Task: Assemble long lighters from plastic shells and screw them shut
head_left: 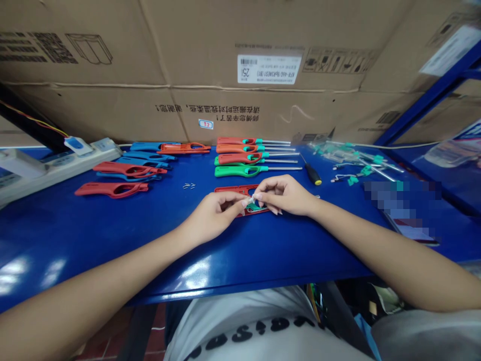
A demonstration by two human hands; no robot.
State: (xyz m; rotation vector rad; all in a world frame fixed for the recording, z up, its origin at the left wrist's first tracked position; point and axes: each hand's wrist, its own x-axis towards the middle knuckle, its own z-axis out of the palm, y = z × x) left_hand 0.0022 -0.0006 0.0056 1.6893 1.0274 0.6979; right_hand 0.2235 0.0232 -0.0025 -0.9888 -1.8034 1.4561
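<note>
My left hand point(216, 213) and my right hand point(287, 195) meet near the middle of the blue table. Between their fingertips is a small whitish, partly clear part point(250, 200), pinched from both sides; its exact kind is too small to make out. Just beneath lies an open red lighter casing point(227, 189), partly covered by the fingers, with a teal piece showing inside. Behind the hands, several long-nosed lighters point(236, 171) in green, red and orange lie in a row with their metal tubes pointing right. A few small screws point(189, 186) rest left of the casing.
Blue and red casing halves point(112, 189) lie at the left, beside a white power strip point(84, 158). A screwdriver point(311, 173) sits right of the lighters. Farther right are metal tubes with teal parts point(366, 168) and a blurred-out flat object point(408, 213). Cardboard boxes point(210, 60) stand behind.
</note>
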